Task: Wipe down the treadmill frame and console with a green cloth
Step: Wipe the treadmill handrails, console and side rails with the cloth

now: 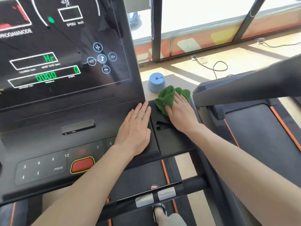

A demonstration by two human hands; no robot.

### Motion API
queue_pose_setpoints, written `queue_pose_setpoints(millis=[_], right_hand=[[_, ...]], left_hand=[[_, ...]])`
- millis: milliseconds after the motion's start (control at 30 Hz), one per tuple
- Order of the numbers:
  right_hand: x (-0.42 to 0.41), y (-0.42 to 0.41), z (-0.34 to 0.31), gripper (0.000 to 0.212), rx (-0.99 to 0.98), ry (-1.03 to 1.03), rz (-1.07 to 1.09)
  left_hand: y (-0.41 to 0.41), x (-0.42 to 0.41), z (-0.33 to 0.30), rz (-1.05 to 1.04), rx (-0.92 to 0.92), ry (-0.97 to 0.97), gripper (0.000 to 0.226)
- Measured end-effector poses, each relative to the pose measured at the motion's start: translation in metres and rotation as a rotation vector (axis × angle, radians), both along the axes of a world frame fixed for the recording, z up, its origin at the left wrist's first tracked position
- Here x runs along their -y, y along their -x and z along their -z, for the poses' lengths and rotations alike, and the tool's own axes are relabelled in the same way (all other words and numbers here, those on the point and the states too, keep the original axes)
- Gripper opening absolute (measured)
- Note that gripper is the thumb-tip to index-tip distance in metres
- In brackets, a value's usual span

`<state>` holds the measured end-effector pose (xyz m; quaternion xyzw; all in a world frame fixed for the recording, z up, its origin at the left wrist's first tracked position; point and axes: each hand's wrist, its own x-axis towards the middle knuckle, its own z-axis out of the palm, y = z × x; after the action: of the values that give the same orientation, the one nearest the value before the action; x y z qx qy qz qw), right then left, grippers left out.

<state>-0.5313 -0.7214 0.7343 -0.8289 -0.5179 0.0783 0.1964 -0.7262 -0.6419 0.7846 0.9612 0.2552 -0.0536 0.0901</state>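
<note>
Both hands are down on the right end of the treadmill console. The left hand lies flat, palm down, fingers straight and close together, a thin ring on one finger; it holds nothing and simply rests on the raised black pad beside the display. Just to its right, the right hand presses down on the green cloth, fingers spread over the fabric and the thumb tucked against its near edge. The cloth is bunched up, its folds puffing out beyond the fingertips, and it sits on the flat black side tray at the console's far right corner.

Starting at the left, the console fills most of what I can see. Its dark screen shows green digits reading 0000, a lone 0 and the letters Hr, with white labels for speed and heart rate and a cluster of round blue music buttons. Below the screen there is a row of numbered keys and a red stop button ringed in yellow. Under the forearms runs a black crossbar with two metal grip plates, and below that a foot in a dark sandal stands on the belt.

Beyond the cloth, a pale blue stool-like object sits on the floor. Further right is a second treadmill with orange trim along its belt, and a black cable loops across the sunlit floor by the windows.
</note>
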Motion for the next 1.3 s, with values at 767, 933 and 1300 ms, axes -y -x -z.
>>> queue_pose_setpoints(millis=[767,933,1300], right_hand=[[0.133,0.095,0.029,0.046,0.168,-0.195,0.288],[0.077,0.16,0.024,0.054,-0.213,-0.305,0.703],[0.05,0.226,-0.009,0.064,-0.802,-0.631,1.229]], left_hand=[[0.09,0.009,0.005,-0.046,0.121,0.103,0.066],[0.119,0.011,0.004,-0.071,0.141,0.113,0.065],[0.175,-0.005,-0.003,-0.097,0.132,0.078,0.065]])
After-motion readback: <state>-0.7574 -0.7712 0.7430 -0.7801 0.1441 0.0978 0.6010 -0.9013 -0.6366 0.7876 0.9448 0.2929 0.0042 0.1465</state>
